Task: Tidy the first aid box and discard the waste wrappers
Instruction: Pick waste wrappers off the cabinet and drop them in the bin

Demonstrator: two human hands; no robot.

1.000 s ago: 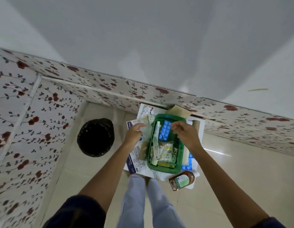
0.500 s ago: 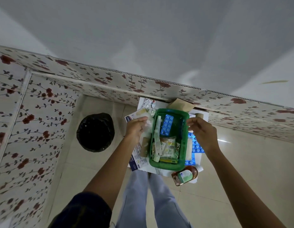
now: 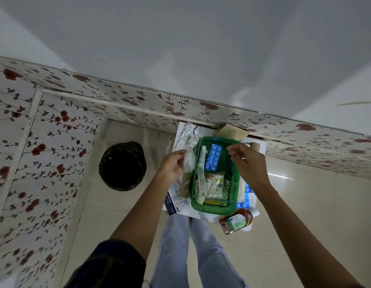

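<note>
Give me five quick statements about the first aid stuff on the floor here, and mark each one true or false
1. The left hand holds a crumpled clear wrapper. True.
2. The blue blister pack lies on the floor outside the green basket. False: it lies inside the basket, near its far end. A second blue pack does show outside, by the basket's right side.
3. The bin with the black liner stands to the left of the basket. True.
4. The brown bottle stands upright inside the basket. False: it lies on its side, outside the basket's near corner.
5. The right hand is gripping the brown bottle. False: it is over the basket's right rim, away from the bottle.
</note>
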